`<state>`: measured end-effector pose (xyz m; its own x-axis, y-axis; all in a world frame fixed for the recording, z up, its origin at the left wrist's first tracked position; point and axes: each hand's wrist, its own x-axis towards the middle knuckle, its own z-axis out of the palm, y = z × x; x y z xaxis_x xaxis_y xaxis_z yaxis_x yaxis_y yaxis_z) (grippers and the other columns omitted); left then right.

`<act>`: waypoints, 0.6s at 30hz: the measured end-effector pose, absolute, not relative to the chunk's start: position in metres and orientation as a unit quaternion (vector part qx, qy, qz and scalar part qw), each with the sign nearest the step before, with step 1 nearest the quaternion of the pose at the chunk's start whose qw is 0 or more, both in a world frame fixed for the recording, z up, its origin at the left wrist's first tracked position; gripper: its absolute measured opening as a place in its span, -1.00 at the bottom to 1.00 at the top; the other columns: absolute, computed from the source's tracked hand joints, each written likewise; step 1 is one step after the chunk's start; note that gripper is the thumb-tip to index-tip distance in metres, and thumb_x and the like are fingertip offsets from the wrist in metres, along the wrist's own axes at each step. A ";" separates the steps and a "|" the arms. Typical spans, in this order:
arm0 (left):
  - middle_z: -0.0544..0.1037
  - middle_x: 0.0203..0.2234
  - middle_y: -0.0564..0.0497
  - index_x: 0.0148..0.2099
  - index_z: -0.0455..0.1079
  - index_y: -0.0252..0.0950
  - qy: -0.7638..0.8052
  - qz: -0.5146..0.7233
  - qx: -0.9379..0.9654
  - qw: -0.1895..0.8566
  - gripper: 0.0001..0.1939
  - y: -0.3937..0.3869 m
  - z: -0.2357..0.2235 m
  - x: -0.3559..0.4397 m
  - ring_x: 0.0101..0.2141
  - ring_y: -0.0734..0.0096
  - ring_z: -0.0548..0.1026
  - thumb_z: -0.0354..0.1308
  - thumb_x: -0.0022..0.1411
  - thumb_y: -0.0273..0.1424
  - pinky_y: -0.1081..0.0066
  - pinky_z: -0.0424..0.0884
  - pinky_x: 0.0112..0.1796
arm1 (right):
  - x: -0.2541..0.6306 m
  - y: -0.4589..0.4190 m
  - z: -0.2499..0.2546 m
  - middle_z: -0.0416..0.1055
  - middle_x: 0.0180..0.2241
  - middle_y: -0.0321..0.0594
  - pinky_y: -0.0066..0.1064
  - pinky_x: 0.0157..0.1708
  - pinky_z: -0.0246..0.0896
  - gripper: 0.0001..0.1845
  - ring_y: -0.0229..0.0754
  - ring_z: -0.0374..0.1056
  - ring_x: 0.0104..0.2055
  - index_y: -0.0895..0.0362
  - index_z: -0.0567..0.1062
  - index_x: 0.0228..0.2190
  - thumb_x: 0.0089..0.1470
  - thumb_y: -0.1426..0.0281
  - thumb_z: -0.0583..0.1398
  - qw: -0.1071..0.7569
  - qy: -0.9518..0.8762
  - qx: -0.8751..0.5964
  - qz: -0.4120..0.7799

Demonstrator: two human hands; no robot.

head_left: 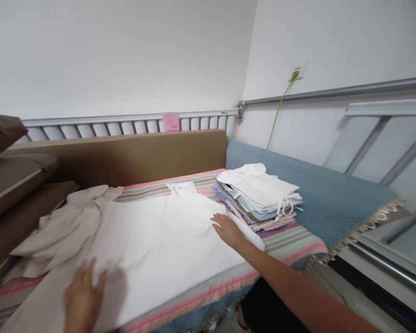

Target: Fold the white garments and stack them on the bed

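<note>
A white garment [159, 245] lies spread flat on a striped sheet [287, 240] over the bed. My left hand [81, 298] rests flat on the garment's near left part, fingers stretched out. My right hand [229, 229] lies open on the garment's right edge, fingers spread, just in front of a stack of folded clothes [260, 196]. The stack is white on top with blue and striped pieces underneath. A heap of unfolded white cloth [65, 226] lies at the left, beside the spread garment.
A brown padded board [125, 155] stands along the back, and brown cushions [10, 185] are stacked at the left. A blue blanket [326, 194] covers the bed's right side. A metal bed rail [384, 148] runs at the right; a green cable [279, 111] hangs from a wall socket.
</note>
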<state>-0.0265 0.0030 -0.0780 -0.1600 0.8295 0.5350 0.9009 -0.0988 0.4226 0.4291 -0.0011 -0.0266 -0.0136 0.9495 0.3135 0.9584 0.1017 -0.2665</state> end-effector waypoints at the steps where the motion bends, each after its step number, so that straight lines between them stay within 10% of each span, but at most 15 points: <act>1: 0.34 0.10 -0.22 0.12 0.24 -0.35 -0.615 -0.359 -0.701 0.026 -0.45 0.000 -0.080 -0.002 0.13 0.08 0.25 -0.16 0.20 -0.14 0.06 0.20 0.12 | 0.422 0.011 -0.020 0.37 0.03 -0.14 -0.20 0.14 0.01 -0.63 -0.13 0.20 0.12 0.10 0.44 -0.06 0.15 0.40 -0.01 0.196 -0.708 -0.678 0.002; 6: 0.36 0.11 0.07 0.19 0.16 -0.01 -0.324 -0.250 -0.910 -0.066 -0.55 -0.024 -0.086 0.114 0.12 0.38 0.29 -0.04 0.24 -0.27 0.30 0.32 0.08 | 0.399 0.066 -0.011 0.49 -0.15 -0.10 -0.25 -0.15 0.25 -0.65 -0.07 0.39 -0.13 0.13 0.51 -0.17 0.10 0.26 0.05 0.098 -0.716 -0.689 0.055; 11: 0.13 0.23 -0.02 0.29 -0.09 -0.02 -0.226 -0.136 -0.960 -0.096 -0.34 -0.028 -0.088 0.146 0.20 0.11 0.11 0.02 0.19 -0.15 0.02 0.24 0.11 | 0.404 0.077 -0.007 0.52 -0.27 -0.20 -0.32 -0.27 0.24 -0.68 -0.05 0.40 -0.22 0.03 0.57 -0.34 -0.25 0.23 0.32 -0.018 -0.763 -0.637 0.106; 18: 0.08 0.24 -0.02 0.29 -0.11 0.00 -0.211 -0.124 -0.963 -0.118 -0.34 -0.018 -0.090 0.150 0.22 0.09 0.07 -0.03 0.19 -0.09 -0.04 0.20 0.12 | 0.411 -0.019 -0.021 0.46 -0.32 -0.15 -0.20 0.02 -0.01 -0.72 -0.11 0.30 -0.14 0.10 0.53 -0.34 0.15 0.35 0.02 0.001 -0.865 -0.500 0.045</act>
